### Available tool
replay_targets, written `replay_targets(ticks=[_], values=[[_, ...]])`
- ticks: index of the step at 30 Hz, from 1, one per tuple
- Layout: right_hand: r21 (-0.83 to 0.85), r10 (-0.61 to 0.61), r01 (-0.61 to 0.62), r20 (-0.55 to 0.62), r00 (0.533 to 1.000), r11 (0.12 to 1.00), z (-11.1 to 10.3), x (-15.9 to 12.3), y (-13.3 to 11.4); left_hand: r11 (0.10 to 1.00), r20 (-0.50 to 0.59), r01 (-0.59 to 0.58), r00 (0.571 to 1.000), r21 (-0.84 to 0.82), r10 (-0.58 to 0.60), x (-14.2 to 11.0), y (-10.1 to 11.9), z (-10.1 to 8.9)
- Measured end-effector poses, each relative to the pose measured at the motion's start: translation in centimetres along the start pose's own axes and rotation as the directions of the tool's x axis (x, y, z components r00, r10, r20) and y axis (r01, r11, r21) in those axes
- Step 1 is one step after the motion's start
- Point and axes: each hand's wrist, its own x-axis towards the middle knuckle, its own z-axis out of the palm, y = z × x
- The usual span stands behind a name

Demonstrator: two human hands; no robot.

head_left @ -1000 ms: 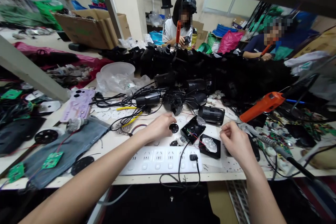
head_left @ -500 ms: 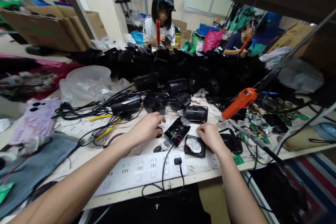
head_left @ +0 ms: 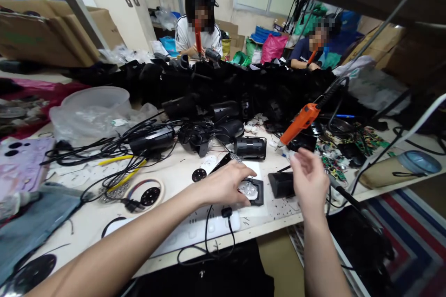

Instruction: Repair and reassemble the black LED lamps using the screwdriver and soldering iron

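My left hand (head_left: 226,183) spans a small black square panel with a clear lens (head_left: 249,189), thumb on the near side and fingers on the far side. Behind that hand, a black housing (head_left: 223,163) is mostly hidden. My right hand (head_left: 309,178) is raised off the bench, its fingers bent and apart, with nothing visible in them. Beside it lies a black plastic cover (head_left: 280,184). An orange electric screwdriver (head_left: 298,124) hangs tilted just beyond the right fingertips, its tip pointing down and left.
A white power strip (head_left: 177,241) with a black plug (head_left: 226,212) lies along the front edge. Black cylindrical housings (head_left: 250,147) and tangled cables (head_left: 114,146) are behind. Circuit boards (head_left: 372,141) and a bottle (head_left: 393,171) sit right. Two people work opposite.
My left hand has moved right and down onto the lens panel. My right hand has left that panel and risen towards the screwdriver. The view has shifted right.
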Motion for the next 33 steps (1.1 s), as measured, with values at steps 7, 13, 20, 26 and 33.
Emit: replay_targets(ticks=[7,13,20,26,33], values=[[0.169,-0.027,0.028,-0.009,1.0,0.985,4.3,7.7,1.4,0.983,0.017,-0.041,0.999,0.177,0.039,1.4,0.8,1.5],[0.171,-0.131,0.137,-0.046,0.99,0.976,3.9,6.7,-0.4,0.99,0.036,0.035,0.999,0.138,-0.04,0.3,1.0,1.5],[0.309,0.0,-0.009,0.032,0.999,0.951,1.9,1.3,-2.2,0.992,-0.095,0.093,0.99,-0.085,-0.101,-1.2,0.2,2.6],[0.405,0.078,-0.144,0.176,0.981,0.903,0.9,-0.4,-3.0,0.795,-0.128,0.172,0.946,-0.582,-0.299,-0.6,-0.6,2.6],[0.415,0.116,-0.186,0.188,0.975,0.89,1.5,-1.7,-3.3,0.41,0.06,0.206,0.938,-0.889,-0.341,0.6,-0.6,3.8]])
